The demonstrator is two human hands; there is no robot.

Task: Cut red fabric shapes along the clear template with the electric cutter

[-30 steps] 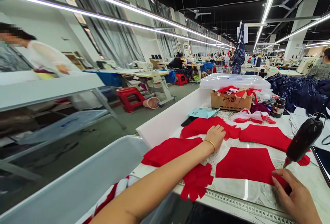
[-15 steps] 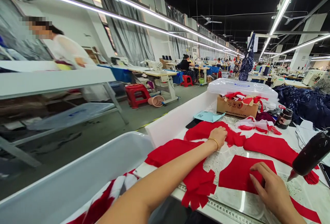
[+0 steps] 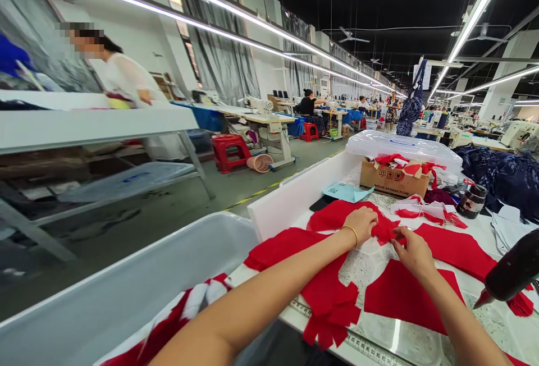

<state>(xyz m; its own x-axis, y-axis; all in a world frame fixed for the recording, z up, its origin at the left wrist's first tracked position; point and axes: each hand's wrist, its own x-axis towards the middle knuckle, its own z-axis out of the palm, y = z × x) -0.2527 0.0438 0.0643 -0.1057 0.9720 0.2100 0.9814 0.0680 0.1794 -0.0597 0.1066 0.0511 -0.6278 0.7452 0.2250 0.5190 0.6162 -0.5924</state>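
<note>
**View:** head cam, looking down at a white table [image 3: 295, 314] on a big sewing floor.

**Left hand [image 3: 361, 225]:** palm down, fingers loosely curled, pressing on the curved red fabric piece [image 3: 337, 214]. It's not gripping anything. Gold bangle [image 3: 351, 235] on the wrist.

**Right hand [image 3: 410, 252]:** fingertips [image 3: 394, 234] bunched at the edge of that same piece, just beside the left hand. Looks like a light pinch, but I can't tell for sure if they've got hold of the cloth.

**Tip:** keep that flat hand as an anchor and work the edge with just the fingertips. Yanking would probably drag the cut shape out of true.

**Nearby:** more red panels [image 3: 404, 298] lie flat to the right, and a dark nozzle tool [image 3: 511, 273] sits at the far right. Further up are a cardboard box [image 3: 393, 179] of red-and-white scraps and a clear plastic tub [image 3: 404, 147].

**Rest:** white bin [image 3: 126, 265] at left, a co-worker in a white top [image 3: 122, 79] past it, and rows of sewing machines [image 3: 256, 105].
</note>
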